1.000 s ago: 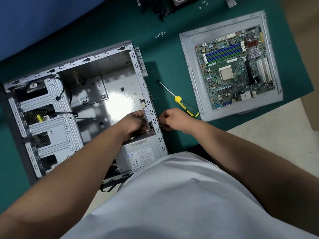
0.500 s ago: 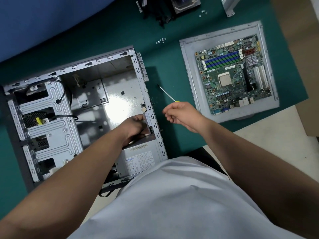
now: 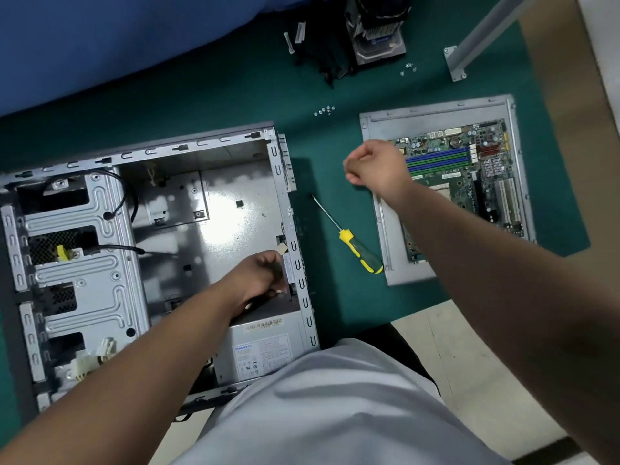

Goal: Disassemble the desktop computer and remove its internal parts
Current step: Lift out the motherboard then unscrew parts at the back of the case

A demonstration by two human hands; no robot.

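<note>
1. Tabletop: green mat, carries everything.
2. Case: lies open on its side, left of centre.
3. Panel: right of case, well apart, motherboard lying on it.
4. PSU: inside case, near corner, label up.
5. Left grip: inside case at the rear wall just above PSU, fingers curled; what it holds is hidden.
6. Right grip: raised right of case, over panel's left edge, fingers curled; pinching something or not, cannot tell.
7. Screwdriver: flat between case and panel.
8. Screws: small cluster beyond case's far right corner.
</note>
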